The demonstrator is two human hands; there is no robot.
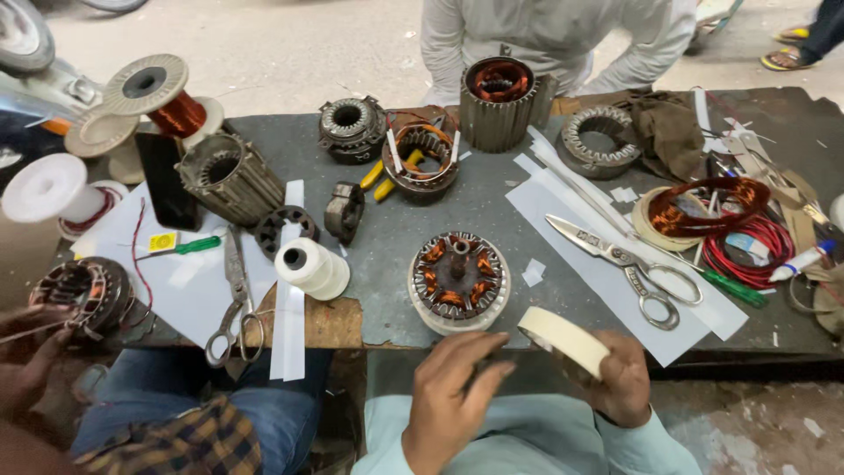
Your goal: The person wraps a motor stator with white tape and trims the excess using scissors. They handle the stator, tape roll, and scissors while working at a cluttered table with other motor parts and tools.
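The right hand [622, 378] grips one roll of cream masking tape [563, 338], fingers wrapped round its lower edge so the roll tilts up toward the table edge. The left hand [453, 396] sits just beside it, loosely curled with fingertips bent toward the roll; whether it pinches the tape's free end cannot be told. Straight ahead of both hands, near the table's [492, 211] front edge, stands one motor stator [458, 278] with copper windings, resting on a white ring. Ahead and to the right of the right hand lie one pair of large steel scissors [615, 264] on white paper strips [607, 281], and further right one loose copper coil [703, 204] and one red wire coil [752, 255]. Left of the left hand sits one spool of white thread [312, 267], and beyond it a second pair of scissors [236, 299] on a white sheet, with one green screwdriver [189, 246]. Farther ahead, well apart from the hands, five more stator housings and rings are spread across the table. At far left another person's hand [31, 352] touches a wound stator [83, 295], and a third person in a grey top [554, 35] stands across the table.
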